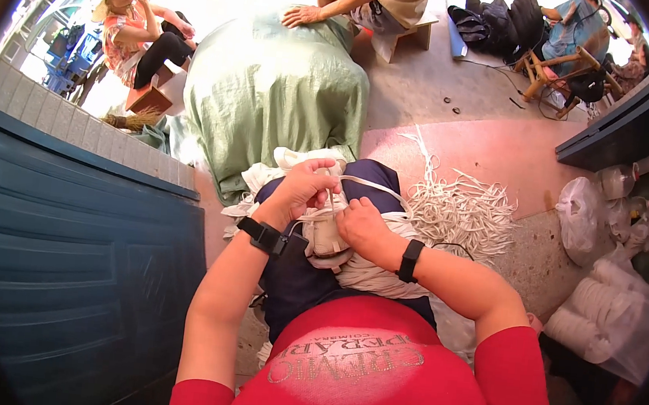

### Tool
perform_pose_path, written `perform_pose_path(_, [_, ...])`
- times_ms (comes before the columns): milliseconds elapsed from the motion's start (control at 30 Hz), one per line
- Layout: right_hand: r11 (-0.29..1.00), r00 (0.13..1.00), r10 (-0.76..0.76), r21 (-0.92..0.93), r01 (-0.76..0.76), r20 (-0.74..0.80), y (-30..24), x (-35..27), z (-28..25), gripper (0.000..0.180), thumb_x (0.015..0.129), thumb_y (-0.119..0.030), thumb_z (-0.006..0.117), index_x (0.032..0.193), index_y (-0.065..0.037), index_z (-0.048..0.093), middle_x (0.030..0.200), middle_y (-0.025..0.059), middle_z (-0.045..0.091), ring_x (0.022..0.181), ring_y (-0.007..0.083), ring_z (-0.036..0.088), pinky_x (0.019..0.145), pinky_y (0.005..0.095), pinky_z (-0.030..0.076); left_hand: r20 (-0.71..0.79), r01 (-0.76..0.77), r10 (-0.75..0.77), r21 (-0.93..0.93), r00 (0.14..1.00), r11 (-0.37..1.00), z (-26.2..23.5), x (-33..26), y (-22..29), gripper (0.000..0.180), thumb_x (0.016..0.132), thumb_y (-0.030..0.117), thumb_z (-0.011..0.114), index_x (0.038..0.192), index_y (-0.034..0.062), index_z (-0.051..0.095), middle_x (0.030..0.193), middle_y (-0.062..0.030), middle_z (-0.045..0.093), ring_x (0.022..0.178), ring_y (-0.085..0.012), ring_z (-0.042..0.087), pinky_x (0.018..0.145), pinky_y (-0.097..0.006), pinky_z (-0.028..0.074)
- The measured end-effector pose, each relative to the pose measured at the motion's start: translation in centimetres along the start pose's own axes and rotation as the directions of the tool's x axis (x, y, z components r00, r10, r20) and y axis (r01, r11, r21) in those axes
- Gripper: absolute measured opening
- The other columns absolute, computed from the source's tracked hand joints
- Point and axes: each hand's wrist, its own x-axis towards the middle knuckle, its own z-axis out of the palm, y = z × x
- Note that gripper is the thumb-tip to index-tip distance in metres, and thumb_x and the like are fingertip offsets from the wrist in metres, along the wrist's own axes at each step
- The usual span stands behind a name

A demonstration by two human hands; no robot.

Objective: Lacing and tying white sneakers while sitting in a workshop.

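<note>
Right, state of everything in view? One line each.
Left hand: pinching lace
Lace: bowed in a loose curve
Right hand: fingers curled at shoe, grip hidden
Shoe: on lap, partly covered
Lace pile: loose, tangled on floor
Green sheet: draped, creased
Clear bag: filled with white rolls
Wristbands: fastened

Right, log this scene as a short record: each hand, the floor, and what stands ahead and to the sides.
Left hand: fingers pinching a pale lace
Right hand: close against a cream shoe-like item; exact grip hidden
Floor: heap of pale laces, to the right
Ahead: green sheet over a bulky load, with another person's hand resting on it
Left side: blue panel
Right side: clear bag with white rolls
</note>
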Motion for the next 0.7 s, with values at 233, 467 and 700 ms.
perform_pose_path(233, [0.996, 0.999, -0.028, -0.082, 0.025, -0.044, 0.9, 0.0, -0.4, 0.008, 0.071, -0.014, 0.053, 0.069, -0.010, 0.060, 0.070, 0.0047, 0.057, 0.074, 0.0202, 0.052, 0.067, 0.0343, 0.034, -0.012, -0.019, 0.019, -0.053, 1.000, 0.998, -1.5, -0.2, 0.2, 0.056, 0.077, 0.006, 0.061, 0.126, -0.0002, 0.034, 0.074, -0.0091, 0.062, 0.043, -0.0070, 0.047, 0.039, -0.020, 0.038])
perform_pose_path(467, [0.788, 0.891, 0.154, 0.597, 0.150, -0.427, -0.6, 1.5, -7.0, 0.008, 0.077, -0.007, 0.053, 0.085, -0.005, 0.050, 0.075, 0.0079, 0.052, 0.074, 0.0222, 0.052, 0.064, 0.0324, 0.041, -0.039, -0.054, 0.052, -0.076, 0.998, 0.996, -0.5, 2.0, -1.3, 0.050, 0.076, 0.005, 0.063, 0.120, -0.0010, 0.041, 0.070, -0.0065, 0.057, 0.044, -0.0067, 0.045, 0.040, -0.020, 0.036])
perform_pose_path(700, [0.498, 0.291, 0.574, 0.608, 0.619, -0.766, 7.6, -1.2, -27.9, 0.011, 0.089, -0.008, 0.045, 0.079, -0.007, 0.043, 0.065, 0.0001, 0.043, 0.051, 0.0078, 0.037, 0.043, 0.0223, 0.029, 0.190, -0.281, 0.241, 0.856, 0.952, 0.435, 2.9, 3.7, -3.9, 0.029, 0.071, 0.010, 0.061, 0.098, 0.0002, 0.059, 0.086, -0.0161, 0.063, 0.083, -0.0291, 0.060, 0.069, -0.036, 0.048])
